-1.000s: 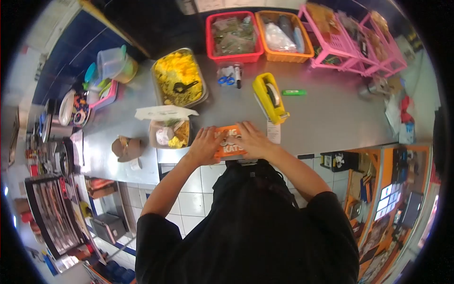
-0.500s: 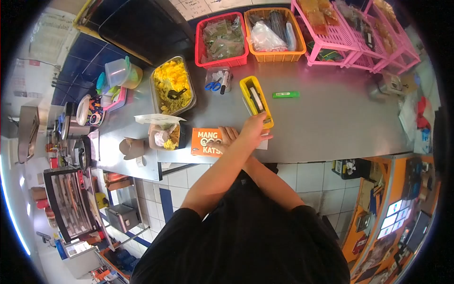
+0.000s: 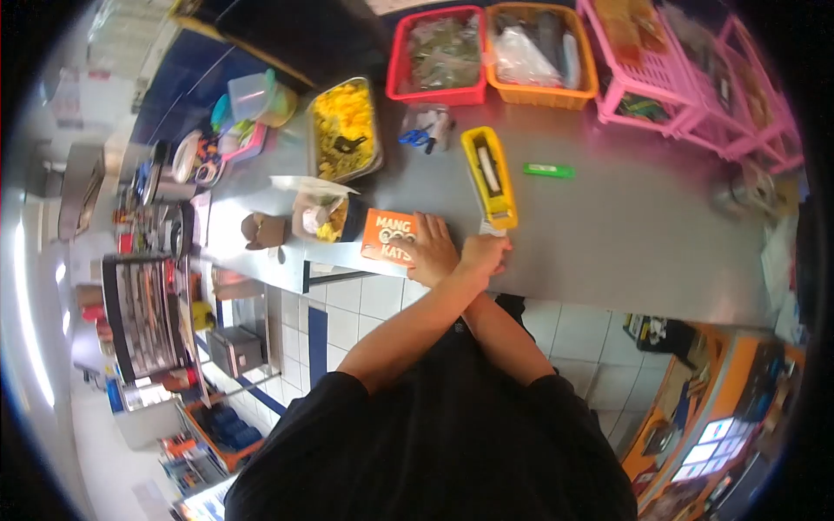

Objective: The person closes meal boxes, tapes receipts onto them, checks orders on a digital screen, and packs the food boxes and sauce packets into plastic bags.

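My forearms are crossed, the left over the right. My left hand [image 3: 483, 256] is closed at the near end of a yellow tape dispenser [image 3: 501, 208], pinching a pale strip of tape [image 3: 493, 228] that reaches out from it. A roll sits inside the dispenser. My right hand [image 3: 433, 250] grips the right end of an orange printed food box [image 3: 388, 227] on the steel counter, thumb across its face and fingers along the far side. Left of it stands an open box of food [image 3: 328, 226] with yellow pieces and a white-wrapped item inside.
A tray of yellow and greenish food [image 3: 346, 122] with a black scoop stands behind. Blue scissors [image 3: 417, 137] lie in a clear container. Farther back are a red basket [image 3: 398, 87], an orange basket [image 3: 543, 97] and pink racks [image 3: 695, 122]. A green narrow packet [image 3: 549, 170] lies right of the dispenser.
My left hand has moved from the dispenser's side toward me, with the tape strip now stretched from its near end. My right hand stays on the orange box. The whole view has shifted.
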A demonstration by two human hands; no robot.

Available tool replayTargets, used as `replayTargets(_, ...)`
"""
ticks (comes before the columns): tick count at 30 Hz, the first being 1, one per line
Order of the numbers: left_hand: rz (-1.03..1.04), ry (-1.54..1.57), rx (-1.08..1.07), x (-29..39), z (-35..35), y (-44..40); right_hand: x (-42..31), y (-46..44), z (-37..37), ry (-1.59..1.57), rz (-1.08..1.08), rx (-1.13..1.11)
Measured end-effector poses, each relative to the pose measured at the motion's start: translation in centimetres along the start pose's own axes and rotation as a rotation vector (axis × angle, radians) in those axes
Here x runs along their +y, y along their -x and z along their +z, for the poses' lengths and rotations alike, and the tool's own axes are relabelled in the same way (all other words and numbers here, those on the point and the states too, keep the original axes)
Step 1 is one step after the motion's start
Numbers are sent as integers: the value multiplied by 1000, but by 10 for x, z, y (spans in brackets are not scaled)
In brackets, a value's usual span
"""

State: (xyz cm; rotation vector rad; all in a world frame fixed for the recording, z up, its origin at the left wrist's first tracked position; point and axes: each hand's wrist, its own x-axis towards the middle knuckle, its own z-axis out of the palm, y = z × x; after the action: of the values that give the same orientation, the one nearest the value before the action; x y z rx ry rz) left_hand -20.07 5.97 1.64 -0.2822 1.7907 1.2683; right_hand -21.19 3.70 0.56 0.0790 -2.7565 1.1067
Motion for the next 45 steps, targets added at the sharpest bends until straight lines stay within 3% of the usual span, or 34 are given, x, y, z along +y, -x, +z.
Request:
replayTargets(2,55,41,5,11,-12,21,1,-4,4,25,43,68)
replayTargets(4,358,-42,60,15,-55,42,12,-2,25,0,33,99)
replayTargets(6,665,-120,97,20,-97,62,32,-8,53,142,-69,278)
replayTargets(9,496,81,175,-14,-163,47,7,-2,13,75,-4,136)
replayTargets(11,183,183,303,-29,-185,42,0,-4,0,92,56,-25)
replayTargets(14,72,82,236,-53,-205,30,-4,-7,0,81,69,-24)
replayTargets(16,103,95,217,-66,-216,19,-7,-8,0,98,74,-44)
replayTargets(18,282,-183,176,-71,-229,10,-10,-14,-4,123,61,-57)
replayTargets(19,432,-260,213,-81,-235,0,-13,-14,-6,173,77,-90)
replayTargets(24,612,-531,291,-99,-253,-29,-40,-39,-6,345,170,-250)
replayTargets(26,768,-698,431,-105,-254,-34,-48,-49,4,407,194,-249)
replayTargets(28,749,-673,444,-108,-258,-38,-55,-61,15,458,202,-242)
replayTargets(31,508,-778,283,-78,-274,-14,-54,-53,20,399,223,-132)
replayTargets(33,495,-702,464,-58,-307,0,-60,-39,14,443,264,26)
replayTargets(35,543,-584,876,-51,-362,-25,-84,-18,-18,383,380,78)
replayTargets(36,557,-466,960,-27,-388,-20,-81,2,-28,396,378,192)
replayTargets(37,783,-427,1122,-24,-420,-44,-76,25,-41,407,374,298)
replayTargets(39,994,-467,1185,0,-465,-78,-82,58,-84,340,572,316)
replayTargets(41,649,-217,674,20,-485,-93,-69,95,-106,225,650,435)
replayTargets(42,657,-212,672,20,-485,-97,-62,102,-114,231,646,441)
replayTargets(44,576,-581,676,20,-476,-111,-52,115,-127,17,951,292)
replayTargets(45,641,-619,746,10,-472,-120,-41,114,-121,21,956,309)
